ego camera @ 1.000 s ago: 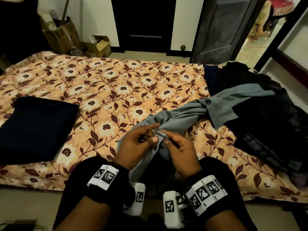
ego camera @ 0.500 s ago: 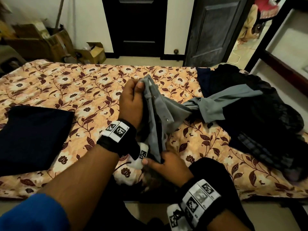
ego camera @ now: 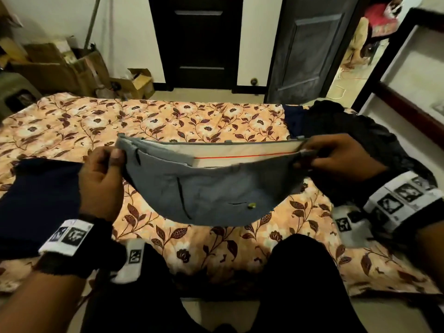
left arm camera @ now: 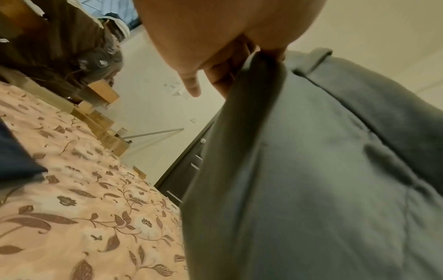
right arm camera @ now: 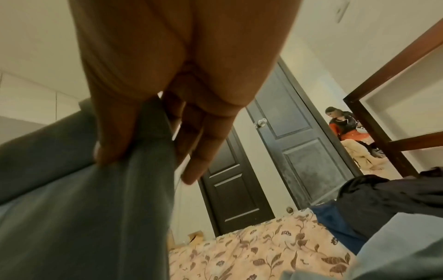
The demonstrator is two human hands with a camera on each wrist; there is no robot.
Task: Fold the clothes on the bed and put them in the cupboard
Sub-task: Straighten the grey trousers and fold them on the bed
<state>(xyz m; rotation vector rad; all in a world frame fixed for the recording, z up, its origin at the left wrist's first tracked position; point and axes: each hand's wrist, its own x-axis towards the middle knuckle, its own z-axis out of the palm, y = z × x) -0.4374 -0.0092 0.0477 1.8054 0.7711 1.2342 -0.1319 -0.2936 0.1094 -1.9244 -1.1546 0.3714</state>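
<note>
Both hands pinch the trousers (ego camera: 206, 188) above the bed (ego camera: 168, 118): left hand (ego camera: 101, 179) and right hand (ego camera: 336, 162) at the waistband ends (legs hidden). We should keep it taut and match the seams.

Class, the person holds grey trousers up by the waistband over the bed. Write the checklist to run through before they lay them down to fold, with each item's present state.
1. Left hand grip on the grey cotton trousers: ok, pinching the waistband end.
2. Right hand grip: ok, pinching the other end.
3. Waistband stretched level: ok.
4. Legs hanging straight: cannot tell, hidden below.
5. Bare floral bedsheet ahead for laying down: ok.
6. Folded navy garment apart from the trousers: ok.
</note>
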